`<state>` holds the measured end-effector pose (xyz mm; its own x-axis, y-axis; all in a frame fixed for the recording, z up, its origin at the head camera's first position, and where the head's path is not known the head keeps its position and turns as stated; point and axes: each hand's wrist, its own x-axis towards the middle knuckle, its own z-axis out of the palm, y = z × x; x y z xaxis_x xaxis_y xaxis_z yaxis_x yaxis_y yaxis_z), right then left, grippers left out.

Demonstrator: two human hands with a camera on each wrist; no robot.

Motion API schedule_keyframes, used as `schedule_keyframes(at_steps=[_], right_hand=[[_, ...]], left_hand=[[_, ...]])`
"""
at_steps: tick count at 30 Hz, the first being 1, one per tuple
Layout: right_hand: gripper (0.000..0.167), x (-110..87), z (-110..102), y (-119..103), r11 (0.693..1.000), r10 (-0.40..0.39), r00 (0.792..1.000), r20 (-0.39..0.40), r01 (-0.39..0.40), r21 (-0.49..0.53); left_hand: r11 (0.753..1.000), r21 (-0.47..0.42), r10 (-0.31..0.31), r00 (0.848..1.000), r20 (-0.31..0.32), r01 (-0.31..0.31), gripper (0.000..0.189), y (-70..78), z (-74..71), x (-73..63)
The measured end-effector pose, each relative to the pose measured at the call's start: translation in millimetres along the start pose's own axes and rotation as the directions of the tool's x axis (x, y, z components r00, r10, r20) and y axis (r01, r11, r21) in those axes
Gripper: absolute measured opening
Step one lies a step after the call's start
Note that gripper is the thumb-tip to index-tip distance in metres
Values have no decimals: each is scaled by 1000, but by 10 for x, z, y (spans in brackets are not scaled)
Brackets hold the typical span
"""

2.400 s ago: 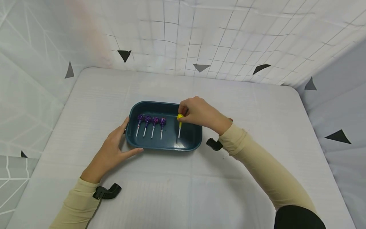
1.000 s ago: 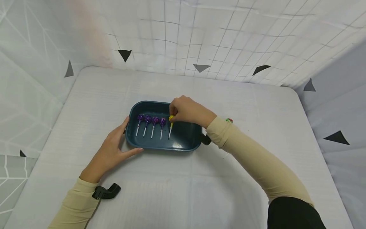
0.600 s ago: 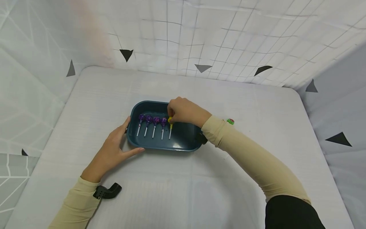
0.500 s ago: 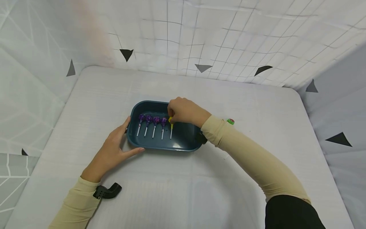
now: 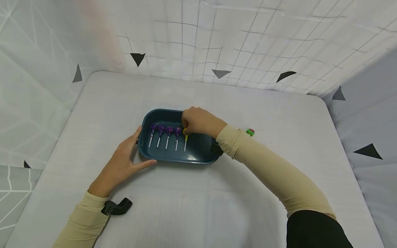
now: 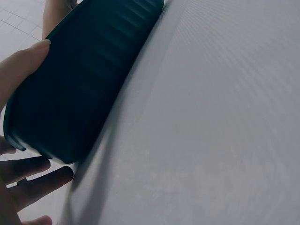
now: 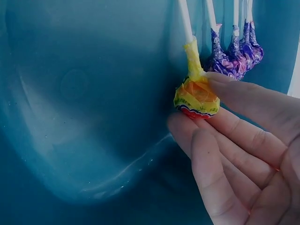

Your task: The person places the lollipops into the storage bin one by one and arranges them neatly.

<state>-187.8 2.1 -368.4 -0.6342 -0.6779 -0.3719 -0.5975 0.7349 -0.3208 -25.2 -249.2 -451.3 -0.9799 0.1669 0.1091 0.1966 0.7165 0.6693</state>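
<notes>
A dark teal tray (image 5: 198, 156) lies on the white table. Inside it, several purple-wrapped lollipops (image 5: 170, 130) stand in a row, sticks toward the person. At the right end of that row is a yellow-wrapped lollipop (image 7: 197, 96), its head pinched between thumb and fingers of my right hand (image 5: 201, 121); its white stick points the same way. My left hand (image 5: 119, 165) spreads round the tray's left end, thumb (image 6: 35, 56) on the near side, straight fingers (image 6: 44, 185) by the short end. In the head view the right hand covers part of the yellow wrapper.
A small green and red object (image 5: 250, 132) lies on the table (image 5: 173, 206) right of the tray, beside the right sleeve. Dark camera mounts (image 5: 116, 207) sit on the wrists. White curtains (image 5: 217, 41) surround the table's far and side edges.
My right hand has carried the yellow lollipop leftward, up beside the purple row, and has barely shifted in the last half second. The green and red object came into fuller view. My left hand stays put.
</notes>
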Motion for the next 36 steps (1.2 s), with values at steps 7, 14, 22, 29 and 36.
schedule_keyframes(at_steps=[7,14,22,29,36], right_hand=[[12,24,16,21,999,-15,1000,13,15,35],[12,39,28,28,999,-16,1000,18,15,48],[13,50,36,38,998,-19,1000,25,17,66],[14,45,34,25,998,-19,999,26,18,66],[15,43,35,19,998,-12,999,30,10,58]], left_hand=[[1000,0,19,1000,-2,-19,123,-10,-1,4],[1000,7,26,1000,-6,-26,124,-12,4,4],[1000,10,21,1000,-5,-21,124,-25,6,8],[1000,-1,15,1000,-1,-15,123,-34,3,9],[1000,-8,15,1000,0,-15,122,-22,-5,8]])
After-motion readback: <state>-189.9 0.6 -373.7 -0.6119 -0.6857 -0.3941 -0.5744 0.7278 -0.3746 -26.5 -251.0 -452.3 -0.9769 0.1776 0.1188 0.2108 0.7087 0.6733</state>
